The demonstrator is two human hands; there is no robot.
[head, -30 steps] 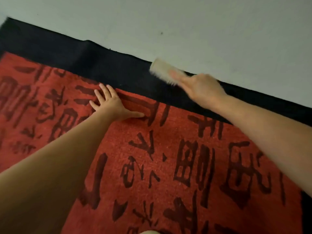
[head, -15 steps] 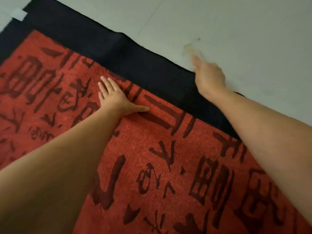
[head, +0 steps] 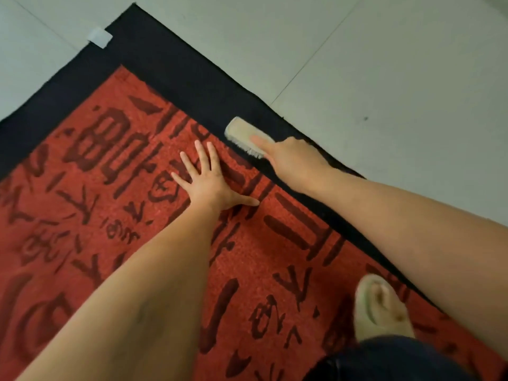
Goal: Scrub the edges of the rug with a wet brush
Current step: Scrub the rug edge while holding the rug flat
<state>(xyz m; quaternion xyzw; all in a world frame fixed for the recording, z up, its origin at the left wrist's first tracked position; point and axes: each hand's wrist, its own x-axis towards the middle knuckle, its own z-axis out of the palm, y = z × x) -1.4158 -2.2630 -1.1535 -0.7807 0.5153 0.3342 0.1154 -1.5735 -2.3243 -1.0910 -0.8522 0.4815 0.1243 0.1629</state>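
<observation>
Pale grey tiled floor point(head: 398, 64)

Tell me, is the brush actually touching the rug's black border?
Touching. In the head view the brush, gripped by the right hand, sits bristles-down on the black border with no gap showing.

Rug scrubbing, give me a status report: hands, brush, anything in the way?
Right hand grips brush, bristles on rug's black border. Left hand flat on red field, bracing. White tab near the corner; slippered foot behind. Border ahead unobstructed.
</observation>
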